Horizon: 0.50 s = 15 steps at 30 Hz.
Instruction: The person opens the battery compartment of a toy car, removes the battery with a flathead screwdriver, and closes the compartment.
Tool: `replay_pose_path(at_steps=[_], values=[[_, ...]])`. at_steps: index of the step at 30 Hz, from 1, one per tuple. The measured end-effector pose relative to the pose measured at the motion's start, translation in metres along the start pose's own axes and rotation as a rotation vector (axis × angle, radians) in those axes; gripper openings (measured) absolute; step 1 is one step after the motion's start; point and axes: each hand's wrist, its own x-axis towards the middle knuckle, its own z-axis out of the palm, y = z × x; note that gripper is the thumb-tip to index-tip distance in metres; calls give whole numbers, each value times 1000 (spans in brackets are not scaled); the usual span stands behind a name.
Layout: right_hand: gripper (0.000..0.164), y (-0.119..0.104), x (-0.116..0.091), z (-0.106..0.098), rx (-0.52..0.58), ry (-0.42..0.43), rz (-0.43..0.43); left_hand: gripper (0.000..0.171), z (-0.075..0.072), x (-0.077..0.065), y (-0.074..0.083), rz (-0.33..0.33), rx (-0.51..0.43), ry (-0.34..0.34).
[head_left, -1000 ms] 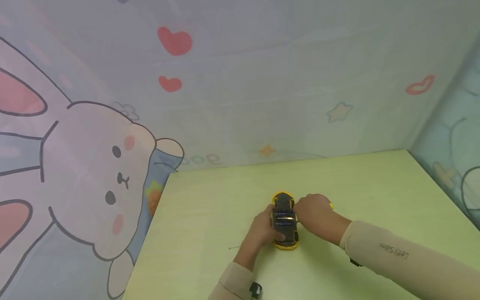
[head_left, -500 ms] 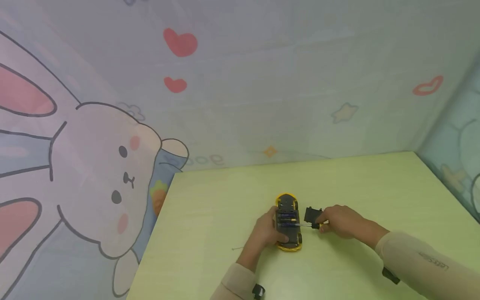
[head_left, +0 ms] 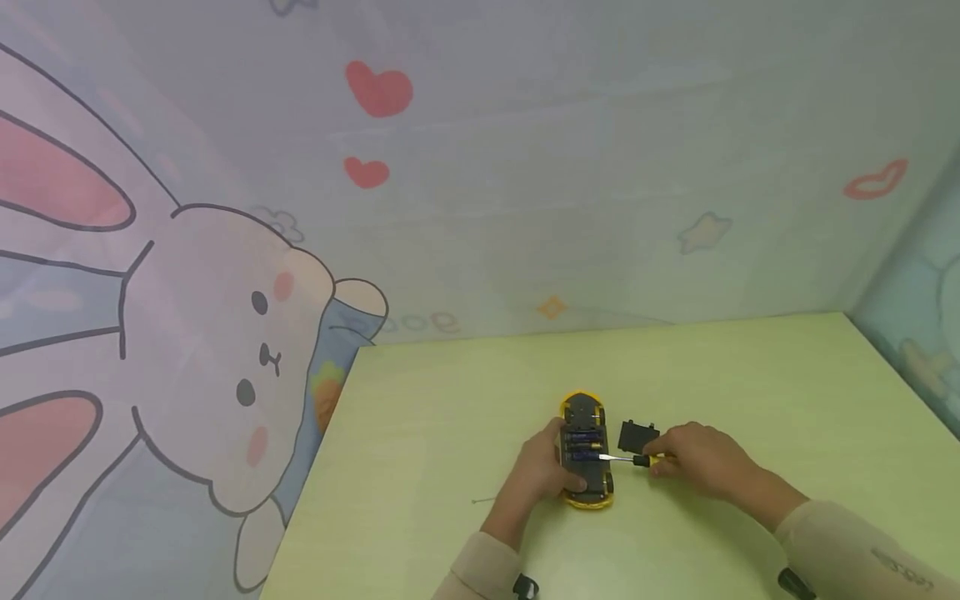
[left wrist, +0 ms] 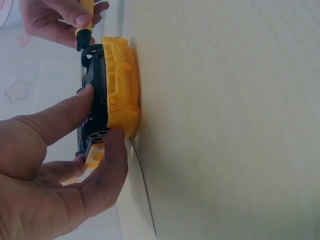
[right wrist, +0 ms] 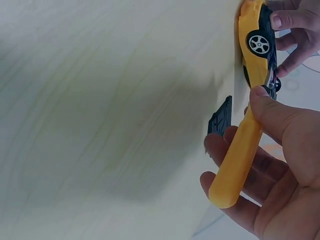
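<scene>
A yellow toy car (head_left: 588,479) lies upside down on the table, its black underside up and its battery bay uncovered. Several dark blue batteries (head_left: 583,437) sit in that bay. My left hand (head_left: 538,471) grips the car from its left side, thumb on the underside and fingers along the yellow body (left wrist: 122,85). Between thumb and fingers my right hand (head_left: 701,458) holds a screwdriver with a yellow handle (right wrist: 237,155). The screwdriver's metal shaft (head_left: 621,457) points left, its tip at the lower battery. Beside the car, just behind the screwdriver, lies a black battery cover (head_left: 637,435).
A pale yellow-green table (head_left: 450,400) carries everything. A thin wire (left wrist: 145,185) runs from under the car out to the left. Behind the table hangs a printed cloth (head_left: 600,208) with a rabbit and hearts, and it also closes off the right side.
My right hand has moved right, away from the car, bringing the black cover out and leaving it on the table. The screwdriver now reaches into the battery bay. My left hand keeps its hold.
</scene>
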Motion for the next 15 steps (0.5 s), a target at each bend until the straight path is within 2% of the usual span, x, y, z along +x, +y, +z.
replay_pose_path(at_steps=[9,15], values=[[28,-4,-9,3,94,39,75,99,-1,-2,1,2,-2,-5],[29,-1,-11,7,129,101,102,98,1,0,-2,6,-2,-4]])
